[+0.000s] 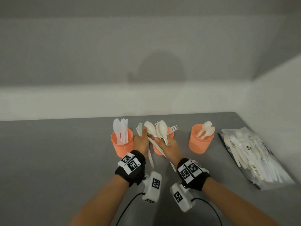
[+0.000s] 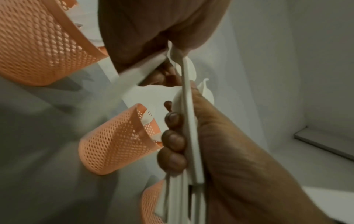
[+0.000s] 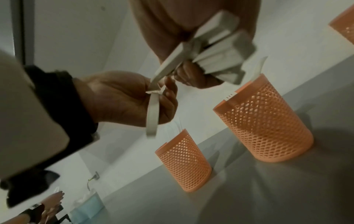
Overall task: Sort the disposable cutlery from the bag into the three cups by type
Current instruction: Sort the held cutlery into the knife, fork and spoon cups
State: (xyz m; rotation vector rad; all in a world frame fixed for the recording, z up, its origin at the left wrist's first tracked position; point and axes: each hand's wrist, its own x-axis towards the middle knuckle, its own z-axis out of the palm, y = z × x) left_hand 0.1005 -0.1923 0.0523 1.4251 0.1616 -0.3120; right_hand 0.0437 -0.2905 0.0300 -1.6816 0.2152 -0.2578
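Note:
Three orange mesh cups stand in a row on the grey table. The left cup (image 1: pixel 122 143) holds knives, the right cup (image 1: pixel 201 139) holds spoons, and the middle cup (image 1: pixel 156 151) with forks is partly hidden behind my hands. My left hand (image 1: pixel 143 136) grips white forks (image 1: pixel 139 130) and a spoon (image 1: pixel 150 128); its fingers (image 2: pixel 175 137) curl round the handles. My right hand (image 1: pixel 162 141) grips a bundle of spoons (image 1: pixel 163 128) and other handles (image 3: pixel 220 53). The two hands touch above the middle cup (image 3: pixel 268 125). The clear bag (image 1: pixel 249 154) of cutlery lies at the right.
A white wall runs behind the cups and another along the right side by the bag. The table's front and left (image 1: pixel 57 160) show bare grey surface. Wrist camera cables (image 1: pixel 128 204) hang below my forearms.

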